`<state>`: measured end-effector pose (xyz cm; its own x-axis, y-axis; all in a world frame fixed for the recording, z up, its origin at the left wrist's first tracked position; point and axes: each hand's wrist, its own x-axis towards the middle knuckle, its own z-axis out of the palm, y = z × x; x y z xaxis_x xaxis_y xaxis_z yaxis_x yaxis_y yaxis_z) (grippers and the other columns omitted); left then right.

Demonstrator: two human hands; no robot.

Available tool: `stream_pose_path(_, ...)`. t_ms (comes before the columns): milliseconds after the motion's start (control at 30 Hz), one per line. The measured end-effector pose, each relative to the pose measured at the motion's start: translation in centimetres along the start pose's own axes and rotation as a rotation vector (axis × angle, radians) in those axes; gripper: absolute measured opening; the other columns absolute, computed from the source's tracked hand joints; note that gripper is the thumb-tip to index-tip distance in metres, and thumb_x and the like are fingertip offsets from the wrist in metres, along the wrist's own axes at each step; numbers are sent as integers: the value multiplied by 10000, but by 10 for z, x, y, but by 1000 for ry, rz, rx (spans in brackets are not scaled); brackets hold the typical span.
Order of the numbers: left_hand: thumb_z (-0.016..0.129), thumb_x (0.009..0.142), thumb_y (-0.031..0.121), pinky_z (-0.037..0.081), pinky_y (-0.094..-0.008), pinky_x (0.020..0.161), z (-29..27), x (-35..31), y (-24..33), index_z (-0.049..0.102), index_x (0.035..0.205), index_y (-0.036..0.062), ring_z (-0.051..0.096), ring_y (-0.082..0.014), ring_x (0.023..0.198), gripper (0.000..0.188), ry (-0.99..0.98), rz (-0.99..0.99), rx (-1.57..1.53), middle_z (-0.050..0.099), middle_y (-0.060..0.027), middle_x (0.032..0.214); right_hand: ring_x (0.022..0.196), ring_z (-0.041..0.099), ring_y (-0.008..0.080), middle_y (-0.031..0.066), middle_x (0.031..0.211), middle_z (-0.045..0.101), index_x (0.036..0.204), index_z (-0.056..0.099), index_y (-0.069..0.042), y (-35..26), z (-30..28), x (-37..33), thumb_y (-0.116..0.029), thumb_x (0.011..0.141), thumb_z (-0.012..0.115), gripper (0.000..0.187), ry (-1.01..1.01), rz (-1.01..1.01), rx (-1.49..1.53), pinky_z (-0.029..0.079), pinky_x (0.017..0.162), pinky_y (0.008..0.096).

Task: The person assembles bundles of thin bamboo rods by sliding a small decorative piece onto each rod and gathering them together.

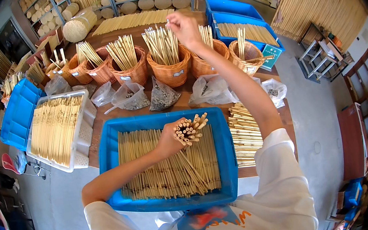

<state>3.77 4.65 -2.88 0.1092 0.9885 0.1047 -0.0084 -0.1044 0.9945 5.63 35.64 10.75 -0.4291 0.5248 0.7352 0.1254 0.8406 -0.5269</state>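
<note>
My left hand (169, 140) is closed round a bundle of thin bamboo sticks (189, 131), their round cut ends pointing up. It is above a blue plastic tub (109, 170) with rows of more bamboo sticks (146, 165) lying in it. My right hand (185, 30) is stretched far forward, its fingers pinched together above the middle wicker basket (170, 68). Standing sticks (159, 40) with pale, shiny tips fill that basket. A small bright spot shows at the right fingertips, too small to name.
More wicker baskets of sticks (127, 66) stand in a row. Plastic bags of small grey pieces (163, 95) lie before them. At left is a white crate (86, 104) of sticks; at right, a loose stick pile (246, 139). Blue bins (246, 24) stand at far right.
</note>
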Motion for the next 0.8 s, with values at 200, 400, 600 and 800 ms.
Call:
stream_pose_path(200,858,780,54,586,-275,778,-3,-6,2,663,1045,5,719,-132,870,333,41,6,26,728,-49,952,1035,676,320,203,1170,682,1149,660,7,-26,35,-45,-47,895,699,263,-42,-141,-317,580,929,415)
stream_pose_path(400,837,795,18,578,-274,722,-3,-2,1,628,978,1,705,-137,842,278,17,11,84,709,-54,942,909,683,363,208,935,705,893,759,-36,-18,76,-120,-105,843,699,104,-900,3,-327,571,772,466)
stream_pose_path(600,782,845,-40,584,-244,677,-1,-1,-1,580,975,11,666,-116,847,246,-14,186,159,678,-82,1009,994,659,400,194,1051,650,943,741,-59,2,99,-153,-167,838,740,151,-792,19,-254,545,821,499)
stream_pose_path(800,774,858,-38,579,-233,689,-1,-1,2,574,952,16,655,-112,841,228,3,46,-13,685,-76,974,933,685,359,161,954,687,874,776,-93,5,98,-155,-149,759,774,128,-810,-79,-185,550,765,451)
